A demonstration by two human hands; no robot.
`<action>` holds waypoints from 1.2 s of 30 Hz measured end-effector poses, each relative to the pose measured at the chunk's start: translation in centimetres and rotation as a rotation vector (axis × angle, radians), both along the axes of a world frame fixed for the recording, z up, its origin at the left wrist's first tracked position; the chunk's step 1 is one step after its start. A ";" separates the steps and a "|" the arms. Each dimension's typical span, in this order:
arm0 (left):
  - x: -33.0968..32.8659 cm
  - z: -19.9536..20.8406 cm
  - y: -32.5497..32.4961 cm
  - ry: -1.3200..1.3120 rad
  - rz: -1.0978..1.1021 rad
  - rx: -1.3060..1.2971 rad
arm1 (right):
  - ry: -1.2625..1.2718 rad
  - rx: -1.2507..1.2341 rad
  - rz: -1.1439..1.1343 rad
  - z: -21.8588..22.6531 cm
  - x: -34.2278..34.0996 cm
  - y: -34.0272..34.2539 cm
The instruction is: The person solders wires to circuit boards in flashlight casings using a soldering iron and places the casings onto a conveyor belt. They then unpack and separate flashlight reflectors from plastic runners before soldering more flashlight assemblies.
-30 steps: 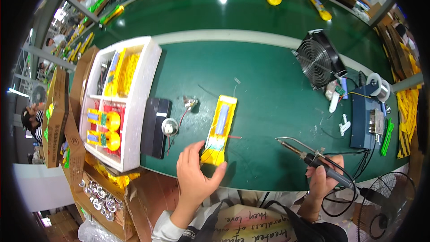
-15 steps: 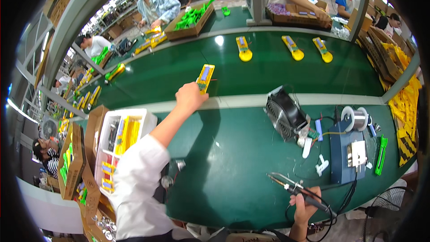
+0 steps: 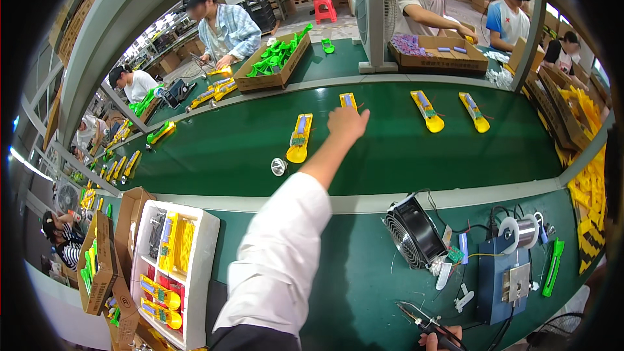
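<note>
My left hand (image 3: 348, 125) reaches far over the green belt, its fingers curled over the lower part of a yellow plastic housing (image 3: 348, 99). That housing's upper end shows a purple battery cell; its round end is hidden under the hand. Left of it lies another yellow housing (image 3: 299, 138) with a cell and green circuit board, beside a silver reflector cup (image 3: 279, 167). Two more housings, one near (image 3: 426, 112) and one farther right (image 3: 474, 113), lie on the belt. At the lower edge my right hand (image 3: 443, 338) is wrapped round a soldering iron (image 3: 422, 320), tip pointing up-left.
A white foam box (image 3: 211, 253) of housings and yellow wires stands left. On the bench's right are a black fan (image 3: 413, 231), blue soldering station (image 3: 494, 286), solder spool (image 3: 518, 231) and green strip (image 3: 554, 266). A metal rail (image 3: 273, 203) borders the belt; co-workers sit beyond.
My left hand has let go of the housing it held, now lying on the belt, and moved right to another one. A reflector cup has come into sight. The view has tilted upward.
</note>
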State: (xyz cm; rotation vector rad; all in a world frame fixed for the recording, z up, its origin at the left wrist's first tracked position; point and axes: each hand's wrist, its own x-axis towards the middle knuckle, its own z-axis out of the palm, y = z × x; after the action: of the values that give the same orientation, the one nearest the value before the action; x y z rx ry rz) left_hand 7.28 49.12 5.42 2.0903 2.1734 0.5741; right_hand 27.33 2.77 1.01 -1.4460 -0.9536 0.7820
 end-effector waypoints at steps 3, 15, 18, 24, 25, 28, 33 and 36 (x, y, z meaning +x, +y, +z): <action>-0.1 -3.1 0.6 0.006 0.055 0.007 | -0.036 0.007 0.009 1.1 -0.4 0.5; -8.0 7.9 -28.1 -0.037 -0.305 -0.169 | -0.150 0.167 -0.289 0.2 0.2 0.2; -8.3 6.1 -38.5 0.058 -0.255 -0.152 | -0.165 0.179 -0.361 -0.1 0.3 0.2; -6.8 -0.4 -50.4 -0.112 -0.153 -0.106 | -0.204 0.205 -0.432 0.2 0.2 -0.3; -7.4 -0.8 -50.8 -0.116 -0.146 -0.105 | -0.207 0.207 -0.424 0.3 0.3 -0.4; -11.2 1.0 -50.3 -0.308 -0.024 -0.010 | -0.240 0.265 -0.449 0.1 0.2 -0.7; -17.3 -0.4 -45.4 0.199 0.201 0.046 | -0.450 0.233 -0.416 -2.5 2.5 -1.0; -18.5 -3.6 -44.4 0.245 0.246 0.015 | -0.642 0.251 -0.459 2.1 -1.7 -1.6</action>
State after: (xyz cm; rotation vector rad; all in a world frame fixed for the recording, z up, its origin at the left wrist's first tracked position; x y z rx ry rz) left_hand -11.25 4.69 1.86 2.0075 2.5926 0.3674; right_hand 25.66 1.13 3.11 -1.6324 -1.0817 -0.1553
